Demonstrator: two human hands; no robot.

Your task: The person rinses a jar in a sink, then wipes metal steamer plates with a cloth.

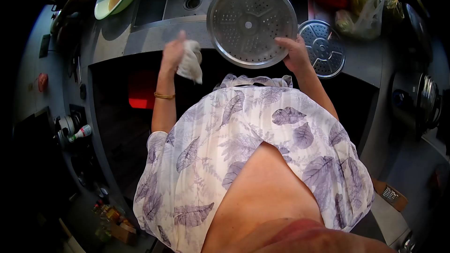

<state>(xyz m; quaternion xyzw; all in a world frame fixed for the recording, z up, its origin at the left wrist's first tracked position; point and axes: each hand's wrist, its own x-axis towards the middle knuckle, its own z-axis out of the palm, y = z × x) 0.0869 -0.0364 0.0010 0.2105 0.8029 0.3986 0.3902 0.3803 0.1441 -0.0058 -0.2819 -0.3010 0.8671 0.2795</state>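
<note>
My right hand (294,52) grips the right edge of a round perforated metal steamer plate (234,7), thumb on its face. The plate is held up at the counter's front edge, beside the sink. To its left, my left hand (173,54) holds a white cloth (191,62) that hangs down, apart from the plate; this hand is slightly blurred. A second, smaller perforated metal plate (322,47) lies on the counter to the right, partly behind my right wrist.
A sink (180,4) with a drain lies behind the counter edge. At the back left is a green basin (133,1) with cloudy liquid. Plastic bags (370,16) stand at the back right. Something red (142,91) is under the counter.
</note>
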